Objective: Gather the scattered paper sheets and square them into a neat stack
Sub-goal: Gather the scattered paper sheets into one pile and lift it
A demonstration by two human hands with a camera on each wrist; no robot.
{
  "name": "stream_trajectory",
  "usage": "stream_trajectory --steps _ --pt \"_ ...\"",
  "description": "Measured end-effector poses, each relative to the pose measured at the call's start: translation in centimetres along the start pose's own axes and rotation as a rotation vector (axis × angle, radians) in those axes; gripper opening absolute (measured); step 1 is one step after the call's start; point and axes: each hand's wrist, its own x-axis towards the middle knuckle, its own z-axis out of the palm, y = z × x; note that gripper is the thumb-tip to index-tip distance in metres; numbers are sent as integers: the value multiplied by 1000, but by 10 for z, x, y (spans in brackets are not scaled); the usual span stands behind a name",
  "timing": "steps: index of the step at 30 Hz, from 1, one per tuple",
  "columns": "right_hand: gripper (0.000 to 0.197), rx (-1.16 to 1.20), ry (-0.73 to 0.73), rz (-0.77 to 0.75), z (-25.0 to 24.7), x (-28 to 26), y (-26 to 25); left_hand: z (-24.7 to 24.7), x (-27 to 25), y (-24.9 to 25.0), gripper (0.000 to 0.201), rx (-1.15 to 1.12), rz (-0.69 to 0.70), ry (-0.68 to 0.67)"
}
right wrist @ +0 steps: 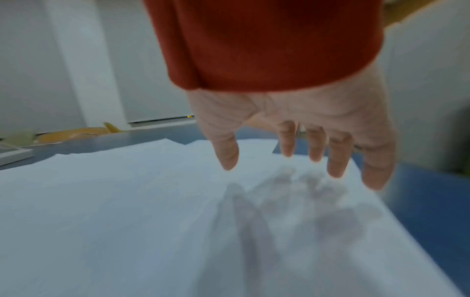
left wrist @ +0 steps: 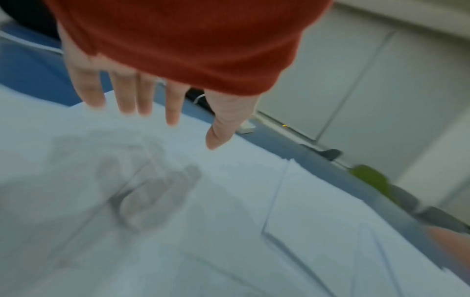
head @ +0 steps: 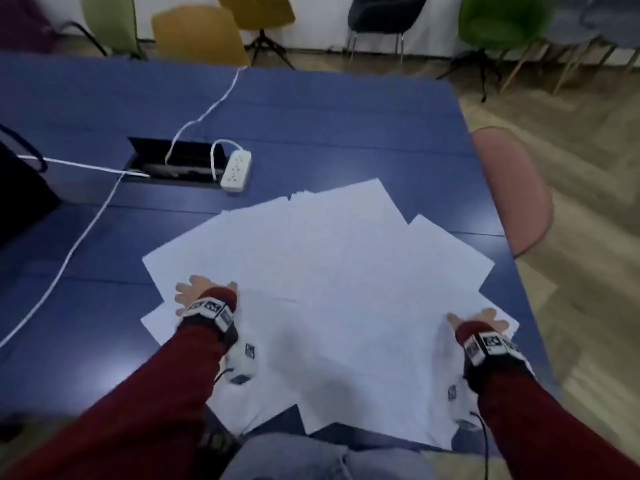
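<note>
Two hands hover spread, holding nothing: the left hand (head: 194, 293) over the left edge of the paper sheets (head: 322, 271), the right hand (head: 479, 318) over the right edge, I think to sweep them inward. The sheets lie fanned, overlapping, on the blue bench (head: 311, 116), near a power strip (head: 236, 170).

A blue desk (head: 329, 116) carries a white power strip (head: 236, 170) beside an open cable hatch (head: 173, 162), with white cables (head: 204, 114) running across it. A dark bag (head: 20, 195) sits at its left edge. Beyond stand yellow (head: 197, 34), green (head: 502, 22) and black chairs (head: 384, 12); a pink chair (head: 512, 192) is at the right side
</note>
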Motion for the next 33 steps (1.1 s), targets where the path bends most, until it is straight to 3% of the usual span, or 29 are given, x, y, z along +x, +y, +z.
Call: stream_trajectory --steps 2,4,7,11,13,16,19,24,29,33 --pt "96 -76 -34 108 27 -25 24 22 -15 -42 102 163 -111 -51" --pt "95 -139 -28 198 61 -52 61 54 -40 -103 97 375 -121 -200" --pt "88 -208 -52 190 98 -72 99 92 -73 -154 118 360 -199 -232" --pt "84 -134 -73 89 115 -74 104 115 -81 -153 109 275 -147 -247" --pt "93 -62 12 172 119 -76 105 114 -76 -160 103 192 -172 -150" --pt "112 -111 36 381 121 -82 111 101 -72 -178 113 163 -361 -2" --pt "116 -117 -19 433 125 -84 111 106 -76 -186 119 200 -368 -18" --pt "116 -61 -103 448 146 -75 90 122 -59 -166 106 30 -351 -86" --pt "112 -231 -105 457 141 -71 73 134 -59 -145 102 163 -222 -152" --pt "116 -266 -92 437 138 -72 78 133 -57 -140 101 223 -248 -134"
